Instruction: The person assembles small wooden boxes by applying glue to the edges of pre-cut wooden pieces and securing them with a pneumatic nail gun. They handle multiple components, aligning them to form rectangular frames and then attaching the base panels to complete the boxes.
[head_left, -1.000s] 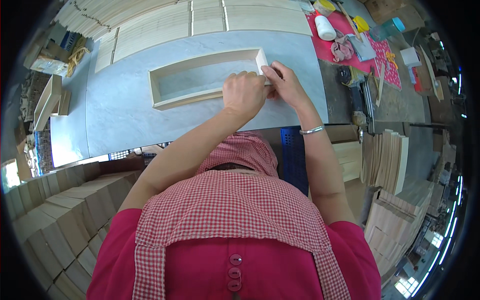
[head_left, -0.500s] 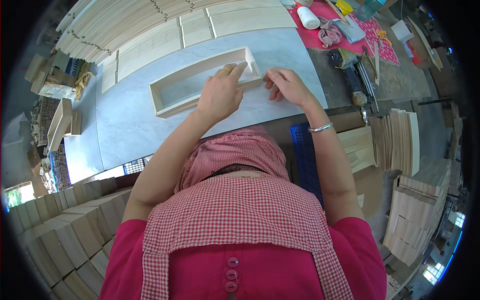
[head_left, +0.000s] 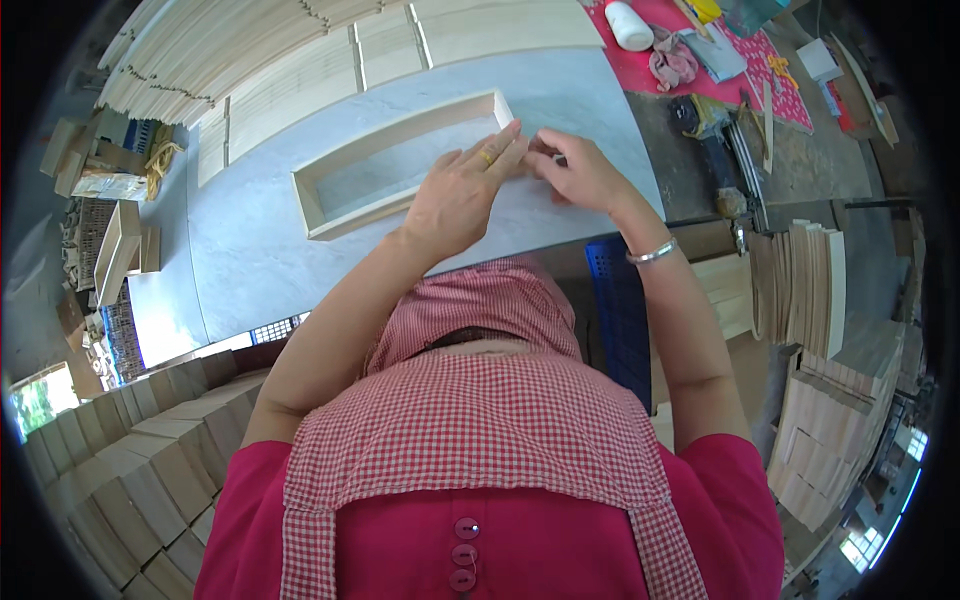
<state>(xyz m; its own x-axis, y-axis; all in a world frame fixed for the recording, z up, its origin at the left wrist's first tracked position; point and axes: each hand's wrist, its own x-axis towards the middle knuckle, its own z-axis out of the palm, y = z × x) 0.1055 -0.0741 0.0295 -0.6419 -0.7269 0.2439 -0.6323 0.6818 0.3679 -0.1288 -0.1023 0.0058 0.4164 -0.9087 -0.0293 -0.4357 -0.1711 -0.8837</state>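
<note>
- A long wooden frame [head_left: 370,212] is being held up by the pale table [head_left: 250,260].
- Its right end is being partly covered by the left hand [head_left: 462,195], stretched out straight; whether it is being gripped cannot be told.
- Just beside it, the right hand [head_left: 580,175] is being held curled; whether anything is being pinched cannot be told.

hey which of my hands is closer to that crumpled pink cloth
Right. The right hand is nearer you and to the left of the pink cloth; the left hand is farther left, at the wooden frame.
</note>
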